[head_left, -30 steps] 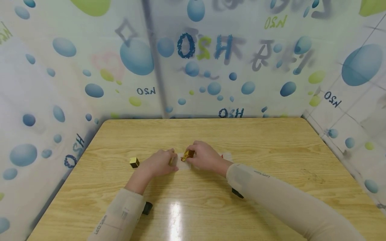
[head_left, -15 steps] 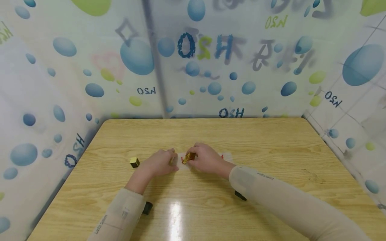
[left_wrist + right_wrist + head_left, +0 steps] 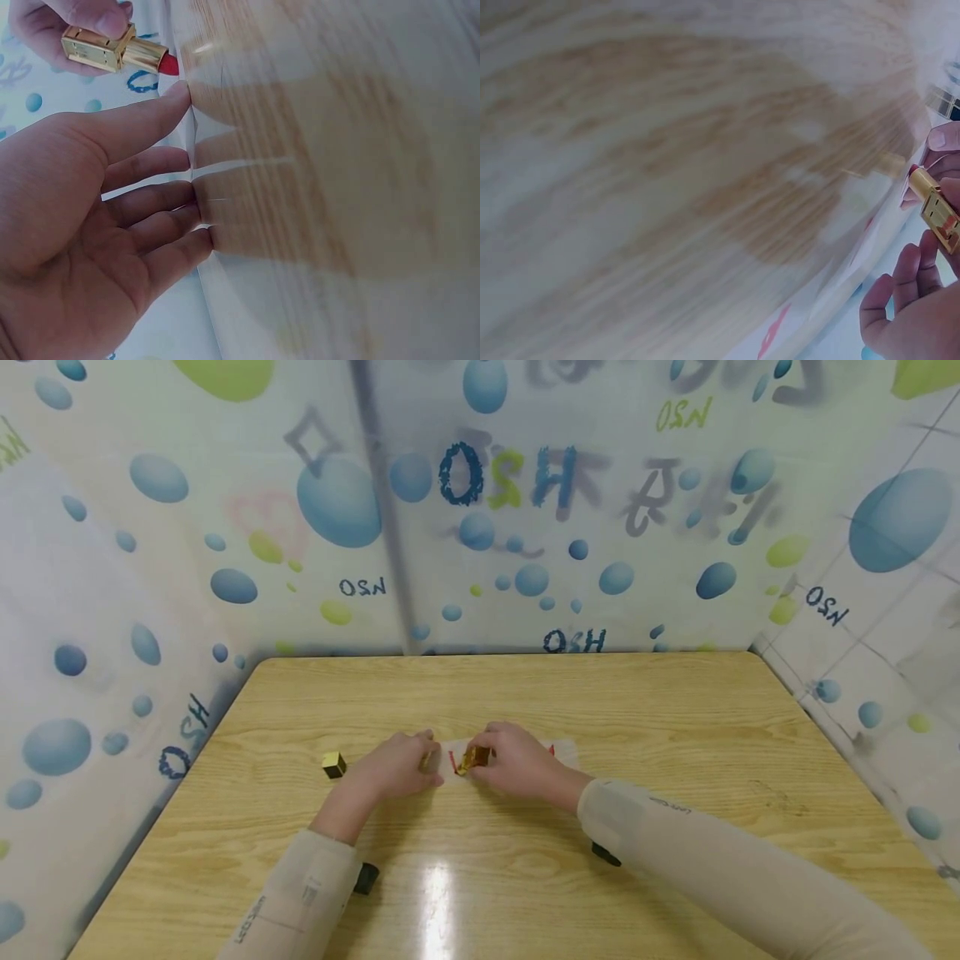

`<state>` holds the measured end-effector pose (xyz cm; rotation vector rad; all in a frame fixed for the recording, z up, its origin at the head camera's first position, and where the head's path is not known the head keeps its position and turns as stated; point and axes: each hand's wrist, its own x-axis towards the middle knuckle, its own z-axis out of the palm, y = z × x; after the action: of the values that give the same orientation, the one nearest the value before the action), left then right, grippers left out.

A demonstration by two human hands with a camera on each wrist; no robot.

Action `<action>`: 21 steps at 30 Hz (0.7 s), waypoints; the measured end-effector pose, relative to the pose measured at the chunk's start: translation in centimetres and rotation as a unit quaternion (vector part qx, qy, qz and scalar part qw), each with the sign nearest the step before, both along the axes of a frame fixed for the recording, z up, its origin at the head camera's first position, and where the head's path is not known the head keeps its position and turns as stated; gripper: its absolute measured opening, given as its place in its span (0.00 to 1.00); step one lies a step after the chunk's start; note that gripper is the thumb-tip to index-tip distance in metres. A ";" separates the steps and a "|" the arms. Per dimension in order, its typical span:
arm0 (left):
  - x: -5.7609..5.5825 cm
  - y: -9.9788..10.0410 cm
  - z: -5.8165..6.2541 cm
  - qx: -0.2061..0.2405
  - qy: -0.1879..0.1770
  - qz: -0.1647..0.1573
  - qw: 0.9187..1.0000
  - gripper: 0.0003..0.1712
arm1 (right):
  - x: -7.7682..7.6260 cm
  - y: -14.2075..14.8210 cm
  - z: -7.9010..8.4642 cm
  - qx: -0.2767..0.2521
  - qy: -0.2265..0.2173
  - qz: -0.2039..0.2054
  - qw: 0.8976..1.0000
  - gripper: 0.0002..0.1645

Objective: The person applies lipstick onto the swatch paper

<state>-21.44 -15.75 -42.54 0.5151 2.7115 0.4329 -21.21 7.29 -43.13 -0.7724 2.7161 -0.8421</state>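
My right hand point(image 3: 521, 764) grips a gold lipstick point(image 3: 97, 46) between thumb and fingers. Its bare red tip point(image 3: 169, 65) points down at a thin white paper point(image 3: 566, 752) on the table. A red line point(image 3: 452, 760) shows on the paper just left of the lipstick, and a red mark point(image 3: 552, 750) beyond the right hand. On the paper's left part, the fingertips of my left hand point(image 3: 97, 202) rest, with the fingers only slightly bent and nothing in the palm. A small gold cube-shaped cap point(image 3: 334, 765) with a dark face stands left of that hand.
The wooden table point(image 3: 637, 710) runs back to a wall covering point(image 3: 525, 552) printed with blue and green drops. More of this covering rises at both sides. Black pieces point(image 3: 366, 878) show under the wrists of both pale sleeves point(image 3: 675, 835).
My right hand has slid slightly toward me and to the right with the lipstick, and more of the red line now shows on the paper. The left hand has stayed in place.
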 end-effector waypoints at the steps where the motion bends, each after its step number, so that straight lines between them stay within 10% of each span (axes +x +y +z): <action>1: 0.0 0.0 0.0 0.000 -0.001 0.000 1.000 0.17 | 0.1 0.0 0.0 0.000 0.000 0.001 1.000 0.18; 21: 0.2 -0.2 0.0 0.000 0.006 -0.013 1.000 0.19 | 0.2 -0.2 0.0 0.018 0.025 0.013 0.999 0.17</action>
<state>-21.28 -15.91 -42.57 0.5543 2.7130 0.4239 -21.01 7.12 -43.16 -0.8300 2.7508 -0.7751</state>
